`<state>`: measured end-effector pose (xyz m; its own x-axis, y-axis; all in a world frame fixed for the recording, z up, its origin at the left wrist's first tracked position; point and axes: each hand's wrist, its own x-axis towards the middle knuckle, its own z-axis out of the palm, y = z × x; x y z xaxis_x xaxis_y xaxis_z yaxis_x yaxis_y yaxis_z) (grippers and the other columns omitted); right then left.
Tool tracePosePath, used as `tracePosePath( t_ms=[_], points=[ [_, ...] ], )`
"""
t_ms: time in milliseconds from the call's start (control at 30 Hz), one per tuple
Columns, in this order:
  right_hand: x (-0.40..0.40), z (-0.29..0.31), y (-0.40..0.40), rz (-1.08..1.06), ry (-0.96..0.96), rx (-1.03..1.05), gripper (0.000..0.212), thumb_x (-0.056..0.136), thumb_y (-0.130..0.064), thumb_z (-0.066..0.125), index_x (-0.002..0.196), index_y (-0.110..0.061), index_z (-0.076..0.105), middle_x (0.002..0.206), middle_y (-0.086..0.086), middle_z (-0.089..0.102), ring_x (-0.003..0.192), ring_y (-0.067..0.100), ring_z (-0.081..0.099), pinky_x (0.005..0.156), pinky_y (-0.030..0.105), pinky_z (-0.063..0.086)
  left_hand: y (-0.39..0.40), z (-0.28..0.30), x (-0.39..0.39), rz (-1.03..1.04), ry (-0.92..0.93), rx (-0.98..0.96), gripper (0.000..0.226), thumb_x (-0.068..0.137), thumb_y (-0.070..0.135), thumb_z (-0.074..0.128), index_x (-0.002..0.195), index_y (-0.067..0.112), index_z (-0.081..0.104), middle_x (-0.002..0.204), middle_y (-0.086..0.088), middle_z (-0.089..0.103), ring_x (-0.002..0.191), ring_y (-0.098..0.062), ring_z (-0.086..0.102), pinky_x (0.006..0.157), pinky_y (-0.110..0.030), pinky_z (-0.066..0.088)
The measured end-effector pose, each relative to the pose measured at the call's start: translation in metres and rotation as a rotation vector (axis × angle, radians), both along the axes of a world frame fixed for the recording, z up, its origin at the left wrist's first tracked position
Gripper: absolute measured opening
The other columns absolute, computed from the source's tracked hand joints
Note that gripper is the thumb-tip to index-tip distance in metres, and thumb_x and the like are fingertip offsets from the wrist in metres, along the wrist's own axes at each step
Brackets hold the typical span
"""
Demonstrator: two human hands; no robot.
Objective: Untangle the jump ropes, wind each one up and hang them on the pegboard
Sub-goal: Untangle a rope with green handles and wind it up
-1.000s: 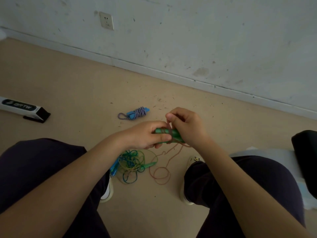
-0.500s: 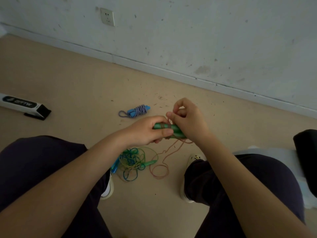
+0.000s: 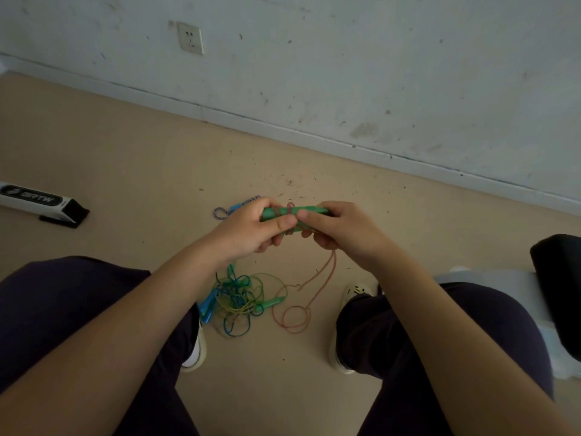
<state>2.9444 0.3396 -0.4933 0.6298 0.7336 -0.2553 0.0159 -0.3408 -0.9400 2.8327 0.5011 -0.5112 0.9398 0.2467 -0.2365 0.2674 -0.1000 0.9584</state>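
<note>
Here I see the green handles (image 3: 295,213) lying level from nine to three o'clock, left hand (image 3: 251,228) gripping one end, right hand (image 3: 339,228) the other. The orange cord (image 3: 323,278) hangs toward six o'clock, nearer my right hand, which I judge winds next.

- green handles (image 3: 309,211) with an orange-pink cord (image 3: 317,287) wound round them
- tangle of ropes (image 3: 240,298) on the floor: blue, green and yellow strands, with blue handles (image 3: 207,305)
- wound rope (image 3: 234,207): blue handles, cord braided blue and white
- floor (image 3: 141,158): plain beige, flecked with dark specks
- wall (image 3: 345,58): pale grey-white, scuffed with dark marks
- socket (image 3: 190,38): white
- box (image 3: 37,201): white with a black label and black end
- trousers (image 3: 63,303): dark navy
- shoes (image 3: 353,292): off-white
</note>
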Motion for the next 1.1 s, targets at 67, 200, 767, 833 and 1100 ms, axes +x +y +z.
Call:
tracePosePath(
  t_ms=[67, 200, 767, 833, 1100],
  points=[
    [0.0, -0.001, 0.0, -0.011, 0.092, 0.066, 0.035, 0.087, -0.028, 0.072, 0.101, 0.004, 0.067, 0.081, 0.011, 0.065, 0.057, 0.013, 0.047, 0.051, 0.023, 0.037, 0.003, 0.001, 0.0, 0.005, -0.023, -0.064, 0.038, 0.095, 0.033, 0.062, 0.131, 0.023, 0.055, 0.065, 0.001, 0.058, 0.052, -0.007, 0.044, 0.048, -0.02, 0.036],
    [-0.005, -0.004, 0.002, 0.035, 0.292, 0.175, 0.023, 0.079, -0.026, 0.073, 0.096, -0.012, 0.07, 0.082, 0.006, 0.065, 0.06, 0.012, 0.05, 0.055, 0.022, 0.039, 0.003, 0.002, 0.001, 0.003, -0.114, -0.256, 0.038, 0.092, 0.03, 0.061, 0.13, 0.028, 0.06, 0.068, -0.003, 0.055, 0.056, -0.012, 0.044, 0.05, -0.024, 0.035],
    [-0.027, 0.001, 0.014, 0.192, -0.493, -0.092, 0.023, 0.099, -0.02, 0.057, 0.077, -0.012, 0.059, 0.055, -0.011, 0.038, 0.049, 0.002, 0.039, 0.05, 0.016, 0.032, 0.0, -0.004, 0.006, 0.28, -0.116, 0.206, 0.014, 0.099, 0.031, 0.06, 0.101, 0.017, 0.058, 0.062, 0.004, 0.059, 0.043, 0.0, 0.047, 0.044, -0.016, 0.035],
    [-0.023, 0.0, 0.012, 0.178, -0.564, -0.062, 0.024, 0.097, -0.018, 0.059, 0.074, -0.016, 0.057, 0.056, -0.012, 0.04, 0.052, 0.001, 0.042, 0.052, 0.015, 0.032, 0.001, -0.003, 0.006, 0.236, -0.121, 0.282, 0.013, 0.098, 0.029, 0.062, 0.097, 0.016, 0.063, 0.059, 0.003, 0.06, 0.042, 0.001, 0.047, 0.045, -0.015, 0.036],
    [0.004, 0.003, -0.003, 0.008, -0.675, 0.058, 0.028, 0.074, -0.036, 0.08, 0.07, -0.012, 0.066, 0.062, -0.003, 0.057, 0.055, 0.012, 0.048, 0.052, 0.032, 0.042, 0.003, 0.01, 0.0, -0.116, 0.021, 0.058, 0.01, 0.097, 0.031, 0.061, 0.106, 0.031, 0.067, 0.06, 0.006, 0.06, 0.052, -0.009, 0.046, 0.044, -0.019, 0.031]
  ],
)
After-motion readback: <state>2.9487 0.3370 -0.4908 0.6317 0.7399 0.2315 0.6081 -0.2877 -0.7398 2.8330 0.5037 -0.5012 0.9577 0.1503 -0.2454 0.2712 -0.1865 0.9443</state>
